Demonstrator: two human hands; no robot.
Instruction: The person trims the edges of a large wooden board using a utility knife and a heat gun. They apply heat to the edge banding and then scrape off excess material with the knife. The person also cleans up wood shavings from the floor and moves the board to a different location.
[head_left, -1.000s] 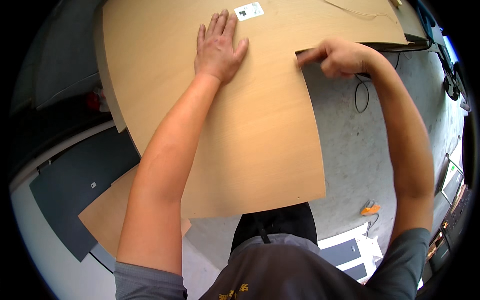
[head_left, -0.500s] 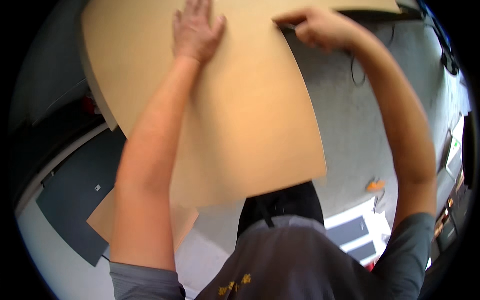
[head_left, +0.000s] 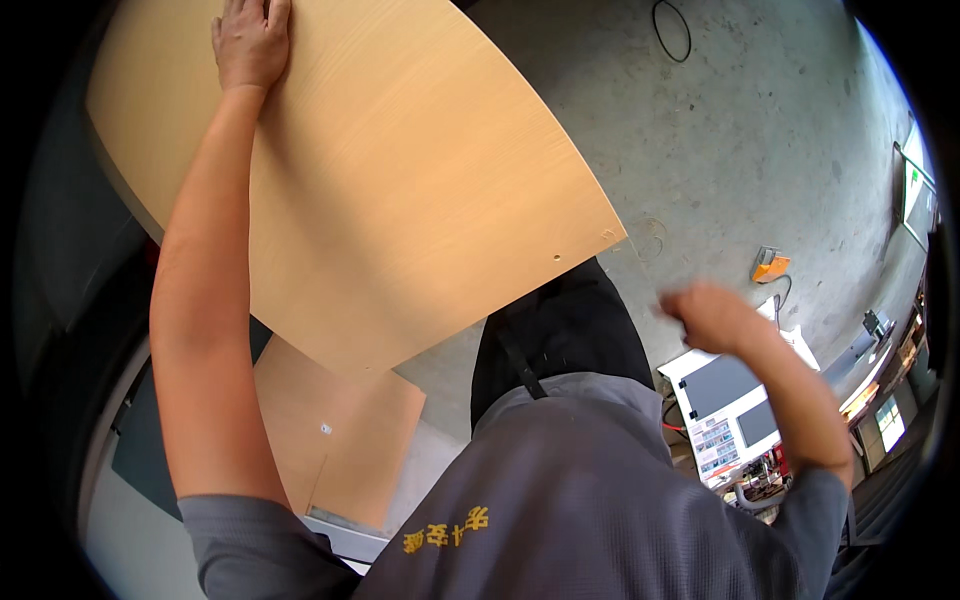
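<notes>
A large light wood-grain panel (head_left: 420, 190) stretches out in front of me, one corner pointing toward my legs. Small holes show near its close edge. My left hand (head_left: 252, 45) lies flat on its upper left part, fingers extended and partly cut off by the frame. Off the panel to the right, my right hand (head_left: 712, 316) hangs in the air, blurred by motion. Its fingers look curled; whatever they hold, if anything, cannot be made out. A faint pale curl (head_left: 652, 236) shows just beyond the panel's right corner.
Below the panel at left is a smaller wood-coloured board (head_left: 345, 430) beside a dark green sheet (head_left: 150, 455). An orange foot pedal (head_left: 770, 267) with a cable sits on the grey concrete floor. Near my right arm stands a white machine (head_left: 690, 400). A black cable loop (head_left: 672, 30) lies farther off.
My right hand has left the panel's right edge, where it held a thin dark object, and swung down toward me. The view has turned; my left hand still rests on the panel.
</notes>
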